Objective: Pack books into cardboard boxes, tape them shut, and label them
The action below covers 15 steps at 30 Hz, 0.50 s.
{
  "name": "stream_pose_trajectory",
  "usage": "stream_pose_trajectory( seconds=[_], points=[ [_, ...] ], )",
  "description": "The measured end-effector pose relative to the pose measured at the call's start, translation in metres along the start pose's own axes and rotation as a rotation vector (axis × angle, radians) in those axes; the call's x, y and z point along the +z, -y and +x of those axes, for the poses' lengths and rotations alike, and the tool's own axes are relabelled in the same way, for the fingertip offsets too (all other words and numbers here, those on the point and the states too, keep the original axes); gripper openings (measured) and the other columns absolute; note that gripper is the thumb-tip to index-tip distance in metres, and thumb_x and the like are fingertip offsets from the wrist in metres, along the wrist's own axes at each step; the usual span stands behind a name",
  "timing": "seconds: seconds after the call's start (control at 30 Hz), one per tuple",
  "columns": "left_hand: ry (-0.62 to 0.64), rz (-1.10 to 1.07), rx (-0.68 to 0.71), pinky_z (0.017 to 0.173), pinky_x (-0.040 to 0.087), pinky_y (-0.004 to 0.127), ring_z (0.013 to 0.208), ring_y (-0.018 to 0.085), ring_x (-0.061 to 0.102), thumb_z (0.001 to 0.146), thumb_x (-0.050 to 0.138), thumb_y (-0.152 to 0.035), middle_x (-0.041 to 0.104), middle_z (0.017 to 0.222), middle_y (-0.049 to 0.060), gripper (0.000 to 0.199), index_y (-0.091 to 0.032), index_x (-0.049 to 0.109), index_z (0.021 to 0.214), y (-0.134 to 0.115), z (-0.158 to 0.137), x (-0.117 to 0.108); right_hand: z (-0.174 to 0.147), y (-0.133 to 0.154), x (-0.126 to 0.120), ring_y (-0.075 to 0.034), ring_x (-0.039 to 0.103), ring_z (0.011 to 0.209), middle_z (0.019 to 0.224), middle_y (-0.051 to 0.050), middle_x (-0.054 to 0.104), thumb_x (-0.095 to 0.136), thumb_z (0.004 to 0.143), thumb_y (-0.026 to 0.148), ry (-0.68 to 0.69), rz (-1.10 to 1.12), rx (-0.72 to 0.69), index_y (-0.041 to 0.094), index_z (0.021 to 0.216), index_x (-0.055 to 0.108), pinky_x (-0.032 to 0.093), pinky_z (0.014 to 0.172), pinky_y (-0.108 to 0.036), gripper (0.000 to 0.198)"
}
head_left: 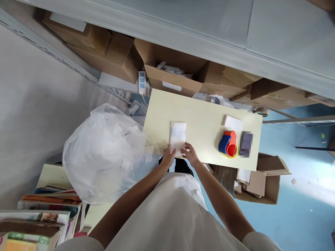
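No text, brand or number can be read with certainty anywhere in the frame. Faint bluish print is carried by the flat white rectangular packet (pixel 179 136) at the centre, but its wording cannot be made out. On the brown open cardboard box (pixel 172 77) at upper centre, a plain-looking white rectangular label (pixel 172 86) is seen, with nothing legible on it. A larger white paper sheet (pixel 68 21) is seen on the brown closed carton (pixel 96 38) at upper left, likewise unreadable. At lower left, coloured printing is shown on the stacked books (pixel 52 217), too small and blurred to be deciphered.
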State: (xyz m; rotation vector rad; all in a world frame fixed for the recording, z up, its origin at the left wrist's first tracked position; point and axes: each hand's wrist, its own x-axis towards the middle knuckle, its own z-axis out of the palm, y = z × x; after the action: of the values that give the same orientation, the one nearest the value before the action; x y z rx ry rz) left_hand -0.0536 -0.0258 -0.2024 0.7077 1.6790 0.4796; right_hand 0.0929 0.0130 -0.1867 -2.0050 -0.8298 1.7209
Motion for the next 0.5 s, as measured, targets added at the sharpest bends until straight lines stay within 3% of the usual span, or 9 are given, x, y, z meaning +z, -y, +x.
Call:
stream_pose_trajectory(
  seconds=[0.13,0.37,0.5],
  points=[
    [-0.096,0.026,-0.047,0.102,0.034,0.042,0.131,0.029,0.037,0.086,0.045,-0.051,0.043,0.134,0.020,0.060,-0.014,0.039,0.133,-0.028,0.019,-0.007,0.025,0.021,0.024,-0.020,0.058,0.092,0.109,-0.007,0.053,0.067,0.062,0.035,-0.026,-0.004,-0.055,0.024,0.122,0.054,0.051,0.076,-0.034,0.063],
    [-0.246,0.092,0.089,0.105,0.028,0.041,0.131,0.029,0.034,0.086,0.048,-0.045,0.050,0.127,0.020,0.043,-0.015,0.051,0.118,-0.079,0.093,-0.067,0.086,0.087,0.077,-0.023,0.056,0.103,0.115,-0.008,0.055,0.068,0.061,0.033,0.043,-0.010,-0.162,0.021,0.127,0.053,0.045,0.090,-0.038,0.069],
    [-0.299,0.163,0.153,0.105,0.028,0.039,0.124,0.028,0.040,0.087,0.047,-0.042,0.057,0.114,0.017,0.033,-0.015,0.057,0.104,-0.094,0.125,-0.093,0.112,0.107,0.100,-0.024,0.055,0.107,0.116,-0.008,0.056,0.068,0.063,0.035,0.119,0.059,-0.256,0.021,0.128,0.053,0.043,0.094,-0.041,0.068]
  ],
)
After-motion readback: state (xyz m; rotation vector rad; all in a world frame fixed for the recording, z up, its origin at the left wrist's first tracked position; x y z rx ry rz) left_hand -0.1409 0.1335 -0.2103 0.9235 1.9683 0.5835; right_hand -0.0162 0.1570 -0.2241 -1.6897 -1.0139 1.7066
